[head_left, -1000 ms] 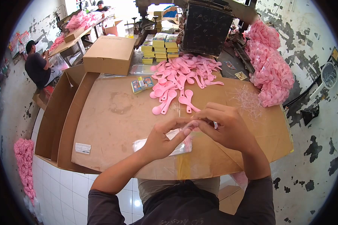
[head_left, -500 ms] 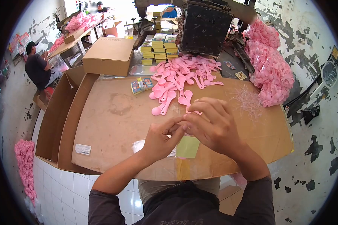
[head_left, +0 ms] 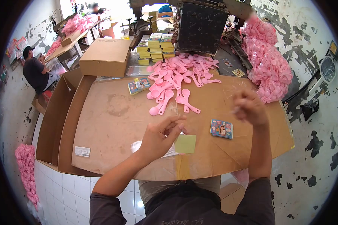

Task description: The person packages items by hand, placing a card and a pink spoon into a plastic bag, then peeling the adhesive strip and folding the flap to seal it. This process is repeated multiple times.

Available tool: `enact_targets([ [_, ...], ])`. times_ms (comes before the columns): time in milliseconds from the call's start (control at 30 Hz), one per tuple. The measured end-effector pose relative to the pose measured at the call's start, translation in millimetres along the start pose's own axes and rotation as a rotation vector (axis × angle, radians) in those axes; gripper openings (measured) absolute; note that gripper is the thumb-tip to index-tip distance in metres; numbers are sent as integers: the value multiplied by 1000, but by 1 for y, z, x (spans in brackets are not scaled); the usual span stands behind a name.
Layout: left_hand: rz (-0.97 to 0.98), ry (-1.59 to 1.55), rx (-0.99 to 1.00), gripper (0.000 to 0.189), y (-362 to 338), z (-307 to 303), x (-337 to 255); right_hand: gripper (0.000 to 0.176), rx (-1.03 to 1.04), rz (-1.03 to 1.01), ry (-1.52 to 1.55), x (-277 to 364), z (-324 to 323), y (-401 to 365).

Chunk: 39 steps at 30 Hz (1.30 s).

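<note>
My left hand [head_left: 157, 138] is closed in a pinch above the table, on what looks like the top of a clear plastic bag. Just below its fingertips shows a yellow-green card [head_left: 185, 144], with a bit of pink at its lower edge. White plastic sheets [head_left: 138, 146] lie partly under this hand. My right hand [head_left: 250, 107] is raised at the right, blurred by motion, fingers curled; what they hold cannot be made out. It is nearest to thin clear strips [head_left: 234, 89]. A stack of printed cards [head_left: 221, 129] lies below and left of it.
Pink scoops [head_left: 176, 77] are heaped at the table's middle back, beside another card stack [head_left: 139, 86]. Behind stand piled cards [head_left: 154, 47], a cardboard box [head_left: 105, 56] and a black machine [head_left: 202, 28]. Bagged pink scoops [head_left: 268, 63] are at right. A person [head_left: 36, 71] sits far left.
My right hand has moved away from my left, to the right and up, uncovering the card stack on the table. My left hand stays nearly in place with its pinch.
</note>
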<state>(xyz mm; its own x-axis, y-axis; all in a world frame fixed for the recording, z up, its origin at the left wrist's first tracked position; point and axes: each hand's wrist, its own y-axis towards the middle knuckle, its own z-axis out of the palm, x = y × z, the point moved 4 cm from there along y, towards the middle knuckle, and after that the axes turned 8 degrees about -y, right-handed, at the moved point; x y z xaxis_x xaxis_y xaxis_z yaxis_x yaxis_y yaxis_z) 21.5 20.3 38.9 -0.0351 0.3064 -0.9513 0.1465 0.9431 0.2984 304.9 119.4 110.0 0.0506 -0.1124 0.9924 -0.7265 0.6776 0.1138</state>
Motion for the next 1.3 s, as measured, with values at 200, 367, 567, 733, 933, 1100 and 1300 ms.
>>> enact_targets([
  [200,54,18,-79,32,3,-3,12,36,-661,-89,-1559,-72,-152,-53],
  [367,104,8,-146,35,4,0,12,38,-758,-33,-1723,-25,-87,-44],
  [567,-12,-59,-125,35,5,-4,16,36,-122,-67,-661,-28,59,10],
  [733,-6,-221,-126,33,5,-7,16,28,-45,-47,-375,-56,96,30],
  [933,-63,-399,-3,32,8,-8,20,19,-75,-16,-237,-68,82,37],
  [1100,-186,-265,-24,24,8,-11,30,15,-132,22,-202,-78,76,36],
  [1300,9,-132,42,24,7,-15,29,13,-102,1,-149,-82,70,36],
])
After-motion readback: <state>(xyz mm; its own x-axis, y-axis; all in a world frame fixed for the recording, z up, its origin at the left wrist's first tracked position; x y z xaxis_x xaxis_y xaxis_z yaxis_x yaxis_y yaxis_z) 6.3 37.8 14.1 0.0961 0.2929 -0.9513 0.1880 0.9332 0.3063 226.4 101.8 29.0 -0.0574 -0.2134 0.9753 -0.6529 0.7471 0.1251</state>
